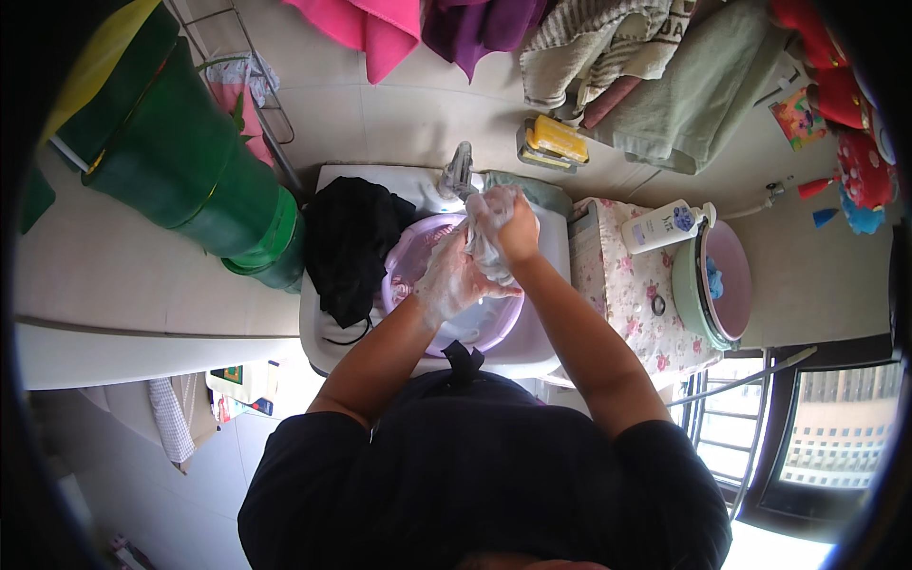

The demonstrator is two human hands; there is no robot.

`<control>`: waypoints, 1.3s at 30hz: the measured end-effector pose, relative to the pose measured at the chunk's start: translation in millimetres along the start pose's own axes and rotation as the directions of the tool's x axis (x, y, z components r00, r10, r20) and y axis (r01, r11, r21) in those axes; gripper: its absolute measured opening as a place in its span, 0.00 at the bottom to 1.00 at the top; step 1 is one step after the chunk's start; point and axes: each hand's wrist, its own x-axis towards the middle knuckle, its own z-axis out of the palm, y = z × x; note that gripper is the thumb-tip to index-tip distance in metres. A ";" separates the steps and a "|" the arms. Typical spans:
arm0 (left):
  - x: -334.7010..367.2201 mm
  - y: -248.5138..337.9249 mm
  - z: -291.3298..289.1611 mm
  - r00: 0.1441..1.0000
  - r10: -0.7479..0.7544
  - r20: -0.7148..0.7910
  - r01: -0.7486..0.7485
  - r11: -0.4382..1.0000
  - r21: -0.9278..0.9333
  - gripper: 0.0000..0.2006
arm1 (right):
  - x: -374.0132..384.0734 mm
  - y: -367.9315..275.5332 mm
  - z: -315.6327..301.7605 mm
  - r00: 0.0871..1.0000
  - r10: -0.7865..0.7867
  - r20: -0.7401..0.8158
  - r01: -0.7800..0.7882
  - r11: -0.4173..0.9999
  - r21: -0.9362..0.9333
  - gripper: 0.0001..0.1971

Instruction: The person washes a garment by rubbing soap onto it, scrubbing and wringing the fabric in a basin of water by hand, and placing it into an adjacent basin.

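Observation:
A whitish, suds-covered cloth (pixel 486 249) is bunched between my two hands above a lilac basin (pixel 506 334). My right hand (pixel 516 231) is closed round its upper right part. My left hand (pixel 448 278), coated in foam to the wrist, grips it from the lower left, with some fingers reaching out beneath it to the right. Cloudy water and a red-and-white striped cloth (pixel 400 289) show in the basin, partly hidden by my left hand. The basin stands in a white sink (pixel 554 328), below a metal tap (pixel 460 169).
Black clothing (pixel 353 249) drapes over the sink's left side. Stacked green buckets (pixel 204 180) stand farther left. To the right, a flowered cover (pixel 608 294) bears a white pump bottle (pixel 657 227) and nested basins (pixel 730 280). A yellow soap bar (pixel 560 140) sits in a wall holder below hanging towels (pixel 679 100).

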 end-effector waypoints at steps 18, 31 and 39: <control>12.7 -22.7 -66.4 0.940 0.335 -0.062 -0.327 0.939 0.108 0.20 | -12.1 29.9 28.3 0.994 0.018 0.107 -0.003 0.990 -0.144 0.20; 6.3 12.2 -22.3 0.945 0.316 0.079 -0.225 0.458 0.860 0.18 | -20.3 52.5 -36.0 0.944 0.289 0.160 -0.293 0.511 0.808 0.18; 6.5 6.5 9.7 0.964 0.218 -0.150 -0.214 0.976 0.045 0.20 | -64.0 9.8 -24.4 0.935 -0.207 0.288 -0.107 0.608 0.786 0.51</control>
